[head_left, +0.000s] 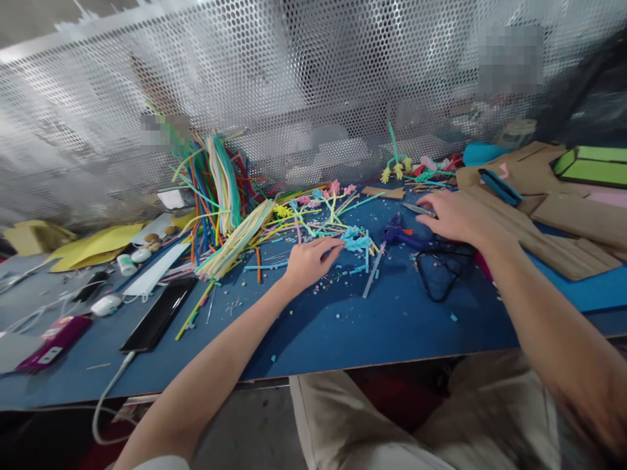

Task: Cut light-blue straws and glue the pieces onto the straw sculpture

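My left hand (309,261) rests on the blue table (343,326), its fingers curled and pinched toward a light blue straw flower (355,241); what the fingers hold is too small to name. My right hand (453,217) lies farther right, fingers stretched over small scissors (418,209). A blue glue gun (398,236) lies between the hands, its black cord (438,274) looped under my right wrist. A heap of coloured straws (230,215) spreads to the left.
A perforated metal screen (313,85) walls the back. Corrugated cardboard pieces (553,222) and a green box (592,166) lie at the right. A black phone (159,314), a magenta device (56,336), a white cable (108,398) and yellow paper (93,247) lie at the left.
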`<move>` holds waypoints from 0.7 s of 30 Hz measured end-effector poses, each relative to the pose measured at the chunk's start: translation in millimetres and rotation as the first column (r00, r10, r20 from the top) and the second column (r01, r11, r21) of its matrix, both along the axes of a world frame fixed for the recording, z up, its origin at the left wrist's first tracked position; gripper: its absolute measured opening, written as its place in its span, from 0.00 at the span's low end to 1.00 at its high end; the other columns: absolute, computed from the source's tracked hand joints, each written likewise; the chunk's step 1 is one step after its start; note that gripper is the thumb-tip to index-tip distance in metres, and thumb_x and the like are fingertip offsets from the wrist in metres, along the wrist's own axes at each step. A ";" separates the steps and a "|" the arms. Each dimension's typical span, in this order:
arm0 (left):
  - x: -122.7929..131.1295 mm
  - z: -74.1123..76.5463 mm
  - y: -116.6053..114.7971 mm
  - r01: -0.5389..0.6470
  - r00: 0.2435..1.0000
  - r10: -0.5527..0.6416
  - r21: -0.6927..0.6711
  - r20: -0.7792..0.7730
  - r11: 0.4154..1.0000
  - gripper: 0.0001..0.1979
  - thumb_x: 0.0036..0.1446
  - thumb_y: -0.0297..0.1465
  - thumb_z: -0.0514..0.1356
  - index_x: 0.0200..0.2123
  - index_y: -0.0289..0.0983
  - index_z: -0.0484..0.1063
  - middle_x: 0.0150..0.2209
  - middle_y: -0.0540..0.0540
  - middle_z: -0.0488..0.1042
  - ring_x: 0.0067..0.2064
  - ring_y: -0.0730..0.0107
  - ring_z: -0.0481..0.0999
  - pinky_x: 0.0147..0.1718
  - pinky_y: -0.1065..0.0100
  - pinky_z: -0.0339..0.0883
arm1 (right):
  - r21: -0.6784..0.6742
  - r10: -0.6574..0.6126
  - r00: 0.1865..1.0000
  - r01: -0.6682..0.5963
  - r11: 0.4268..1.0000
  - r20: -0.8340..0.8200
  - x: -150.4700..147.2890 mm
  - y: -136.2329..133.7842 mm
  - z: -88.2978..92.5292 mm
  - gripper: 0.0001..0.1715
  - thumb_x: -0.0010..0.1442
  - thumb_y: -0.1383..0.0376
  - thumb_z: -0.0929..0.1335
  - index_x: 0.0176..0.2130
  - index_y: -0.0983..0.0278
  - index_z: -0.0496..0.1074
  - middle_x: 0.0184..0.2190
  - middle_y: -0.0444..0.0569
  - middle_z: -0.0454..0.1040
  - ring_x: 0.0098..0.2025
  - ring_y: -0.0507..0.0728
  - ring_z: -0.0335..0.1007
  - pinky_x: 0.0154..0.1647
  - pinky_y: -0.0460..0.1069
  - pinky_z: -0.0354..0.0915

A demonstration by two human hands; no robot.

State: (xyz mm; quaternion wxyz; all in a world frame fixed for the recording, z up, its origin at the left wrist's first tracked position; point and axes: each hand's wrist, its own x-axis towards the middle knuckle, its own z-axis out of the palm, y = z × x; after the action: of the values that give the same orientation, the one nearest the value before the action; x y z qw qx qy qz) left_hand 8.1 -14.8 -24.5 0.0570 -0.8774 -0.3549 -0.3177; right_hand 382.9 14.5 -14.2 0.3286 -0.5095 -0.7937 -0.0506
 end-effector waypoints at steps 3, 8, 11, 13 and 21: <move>1.6 3.1 -3.0 -0.041 0.999 0.041 -0.030 -0.011 0.999 0.13 0.69 0.36 0.55 0.45 0.42 0.79 0.42 0.48 0.83 0.28 0.76 0.77 0.31 0.73 0.66 | -0.034 0.235 0.971 -0.237 0.971 -0.051 -47.0 -23.0 18.5 0.15 0.63 0.57 0.68 0.47 0.60 0.74 0.44 0.52 0.76 0.40 0.58 0.72 0.44 0.53 0.65; 1.4 9.3 -6.8 -0.054 0.998 0.052 -0.062 -0.033 0.997 0.12 0.69 0.35 0.55 0.47 0.41 0.77 0.43 0.48 0.83 0.31 0.74 0.79 0.29 0.73 0.63 | -0.006 0.344 0.938 -0.344 0.939 -0.052 -101.5 -52.0 19.2 0.16 0.63 0.59 0.70 0.50 0.59 0.72 0.48 0.52 0.75 0.43 0.59 0.72 0.44 0.52 0.67; -0.6 11.5 -7.9 -0.051 0.998 0.048 -0.070 -0.041 0.996 0.12 0.69 0.34 0.55 0.47 0.41 0.77 0.45 0.48 0.82 0.31 0.74 0.79 0.29 0.72 0.63 | -0.008 0.331 0.940 -0.333 0.943 -0.080 -102.4 -51.1 12.3 0.12 0.65 0.60 0.68 0.48 0.59 0.72 0.46 0.51 0.75 0.40 0.57 0.72 0.41 0.51 0.68; -1.4 12.3 -8.8 -0.059 0.998 0.056 -0.071 -0.042 0.996 0.11 0.68 0.34 0.55 0.46 0.41 0.78 0.45 0.48 0.82 0.31 0.75 0.79 0.29 0.72 0.63 | -0.014 0.337 0.936 -0.340 0.940 -0.105 -97.1 -48.0 11.3 0.10 0.65 0.60 0.68 0.47 0.58 0.73 0.46 0.50 0.75 0.36 0.55 0.72 0.40 0.51 0.68; 1.9 8.6 -10.1 -0.066 0.997 0.061 -0.091 -0.054 0.994 0.12 0.68 0.34 0.54 0.46 0.42 0.78 0.42 0.48 0.83 0.28 0.76 0.78 0.26 0.72 0.61 | -0.019 0.373 0.924 -0.376 0.927 -0.091 -90.8 -44.8 16.0 0.10 0.67 0.58 0.67 0.45 0.58 0.75 0.44 0.51 0.75 0.47 0.59 0.73 0.45 0.52 0.69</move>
State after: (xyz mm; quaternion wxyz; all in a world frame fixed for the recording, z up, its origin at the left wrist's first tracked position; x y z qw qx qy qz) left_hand 10.0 -24.9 -15.9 0.0355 -0.8753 -0.3953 -0.2764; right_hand 292.2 -30.3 1.8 0.3567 -0.3563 -0.8622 0.0494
